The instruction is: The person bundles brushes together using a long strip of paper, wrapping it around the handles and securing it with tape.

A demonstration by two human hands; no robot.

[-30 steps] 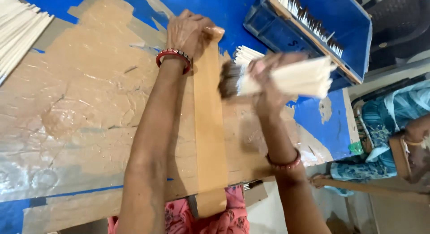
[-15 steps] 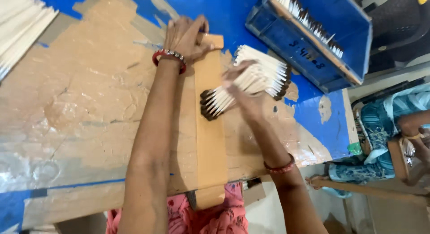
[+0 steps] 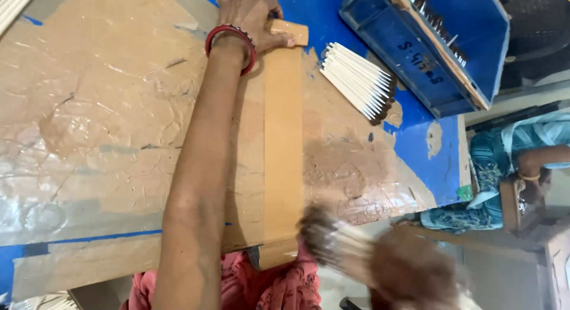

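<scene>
Starting at the far left, some white sticks [image 3: 13,2] poke in at the top corner. Next comes the table [image 3: 89,120], which is blue under a big brown crinkly cover.

The person's left hand [image 3: 252,14] reaches far up the table, with a red bangle [image 3: 230,44] on the wrist. This hand rests on the far end of a long tan board [image 3: 283,150], and the thumb lies across that end. The fingers run off the top of the picture, so it is not clear if they are spread flat or curled round the end. The board lies flat and straight, from the hand down to the person's pink clothes [image 3: 279,289].

Just right of the board, a bundle of sticks [image 3: 358,81] lies on the table. The sticks are white with dark tips, and nobody is touching them.

Low down, the right hand [image 3: 412,274] is a blur. It seems to be closed round a second bundle [image 3: 332,242], whose dark tips point at the near end of the board. This bundle is off the table, in the air.

It looks like one hand is keeping the board steady while the other moves sticks about. Any next move with the held sticks needs a tight squeeze so none slip out, and the board must not slide.

Further right stands a blue crate [image 3: 386,34] with more sticks inside. Another person in blue-green clothes [image 3: 493,179] sits at the right edge.
</scene>
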